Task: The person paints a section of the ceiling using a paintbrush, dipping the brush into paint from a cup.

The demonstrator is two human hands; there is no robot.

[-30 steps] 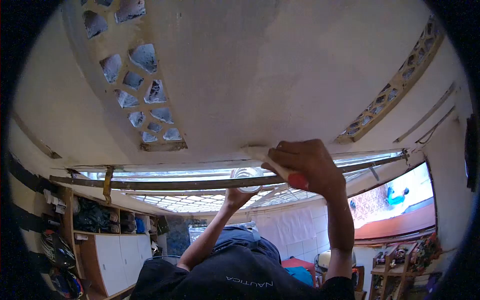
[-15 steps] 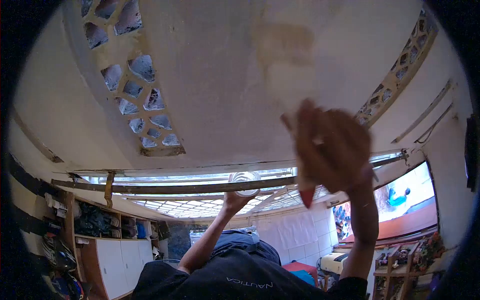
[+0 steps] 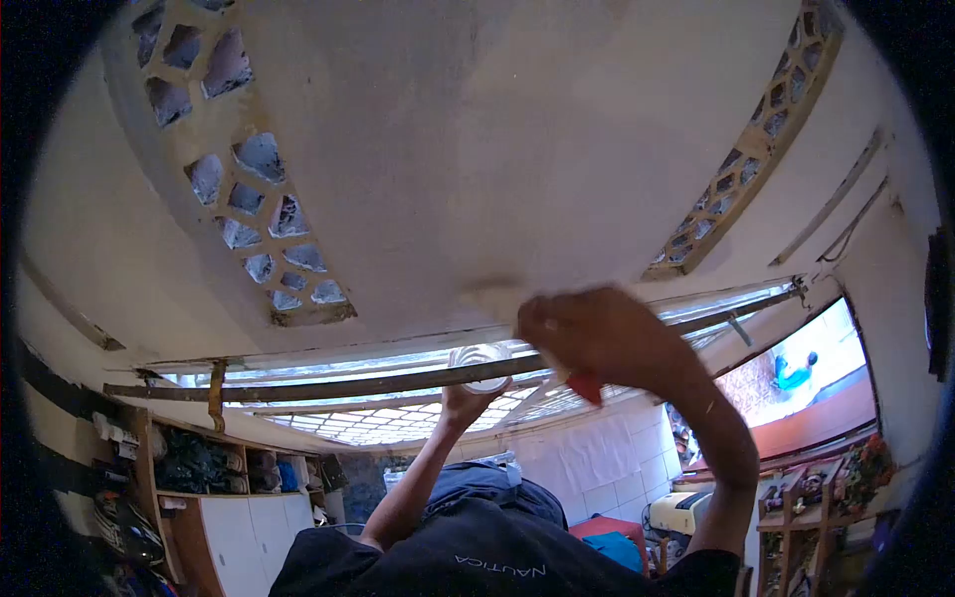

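My left hand (image 3: 465, 403) grips a clear jar (image 3: 481, 366) with pale contents, raised beside the dark wooden bar. My right hand (image 3: 587, 333) is closed around a paintbrush (image 3: 489, 298) with a red handle end (image 3: 586, 388). The brush is smeared by motion, and its bristle end is just above the jar in this view. Beyond both hands spreads a pale painted surface (image 3: 448, 149) with damper-looking streaks.
A long wooden bar (image 3: 328, 390) crosses the view in front of a bright grille window. Patterned vent strips (image 3: 264, 199) flank the pale surface. White cabinets (image 3: 234, 537) stand lower left; a small wooden shelf (image 3: 786, 517) with ornaments stands lower right.
My right hand has come down and to the left with the paintbrush, away from the upper surface and close to the jar. My left hand stays nearly in place with the jar.
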